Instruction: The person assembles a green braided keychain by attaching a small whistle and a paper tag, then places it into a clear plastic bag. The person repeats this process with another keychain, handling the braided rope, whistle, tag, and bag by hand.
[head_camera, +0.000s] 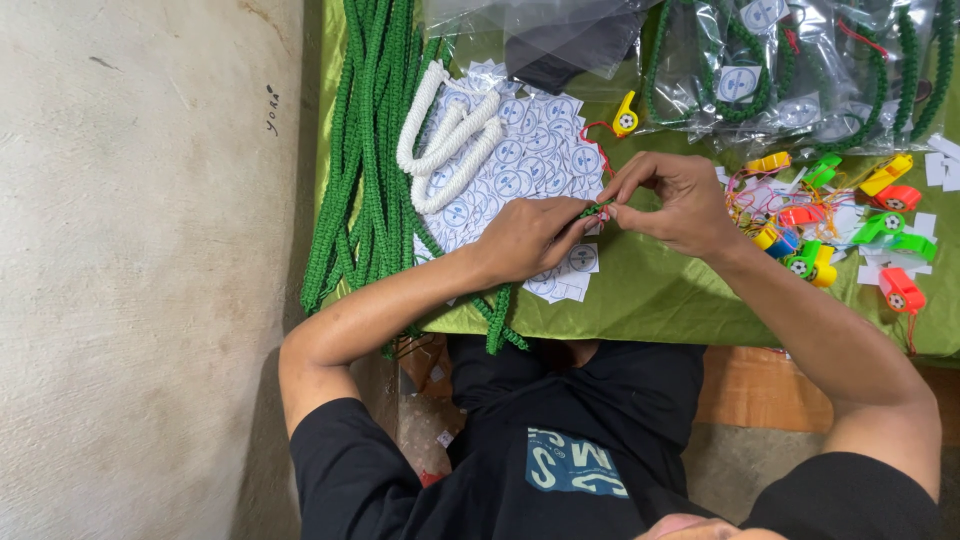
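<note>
Both hands meet over the middle of a table covered in shiny olive-green cloth (650, 295). The left hand (528, 238) and the right hand (672, 200) pinch the end of a green braided cord (597, 209) between fingertips and thumbs, closed tight on it from either side. The cord is thick, woven in a bright grass green, and only a short stub shows between the fingers. A further length (most likely the same cord, though the left hand hides the join) runs back under the left wrist and hangs off the table's near edge. A thin red string (598, 142) loops from the pinch point up to a yellow whistle (625, 114) lying further back on the cloth.

Under the hands lies a spread of small white square stickers (520, 150), each with a round blue-grey mark. On the stickers rests a white braided cord (447, 140), folded into several loops. To its left a thick bundle of more green cords (365, 150) stretches along the table's edge.

On the right sits a heap of plastic whistles (840, 235) in yellow, orange, green, red and blue, tangled in red strings. Behind them lie clear bags (790, 70) holding packed green cords and stickers.
</note>
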